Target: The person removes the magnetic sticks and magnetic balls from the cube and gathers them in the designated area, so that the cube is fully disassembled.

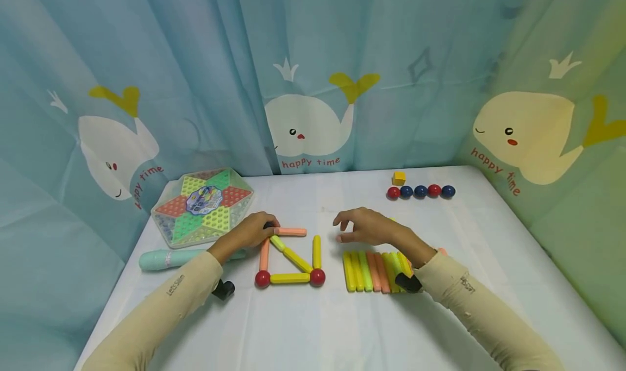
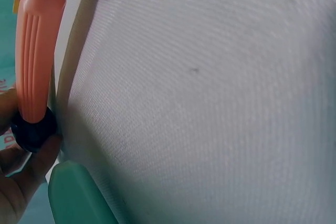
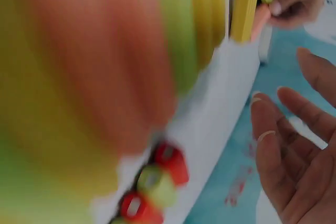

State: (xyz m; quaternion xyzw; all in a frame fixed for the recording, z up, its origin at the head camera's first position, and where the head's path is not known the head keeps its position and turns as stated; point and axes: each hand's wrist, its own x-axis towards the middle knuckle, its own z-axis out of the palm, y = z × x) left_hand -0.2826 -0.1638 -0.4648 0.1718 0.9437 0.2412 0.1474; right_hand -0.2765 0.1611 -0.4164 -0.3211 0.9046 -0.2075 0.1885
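My left hand (image 1: 251,230) pinches a dark blue ball (image 2: 34,129) at the far left corner of a stick-and-ball frame. Joined to that ball are an upright-running salmon stick (image 2: 39,56), a second salmon stick (image 1: 292,232) pointing right, and a yellow-green diagonal stick (image 1: 277,244). Two red balls (image 1: 262,279) form the near corners, linked by a yellow stick (image 1: 290,278). Another yellow stick (image 1: 317,251) runs away from the right red ball (image 1: 317,277). Holding nothing, my right hand (image 1: 369,227) hovers right of the frame with its fingers loosely bent and spread.
A row of yellow, green and salmon sticks (image 1: 364,271) lies under my right forearm. Red and blue balls (image 1: 420,192) line up at the back right beside a yellow cube (image 1: 399,178). At left are a Chinese checkers board (image 1: 220,213) and a mint-green cylindrical object (image 1: 168,258).
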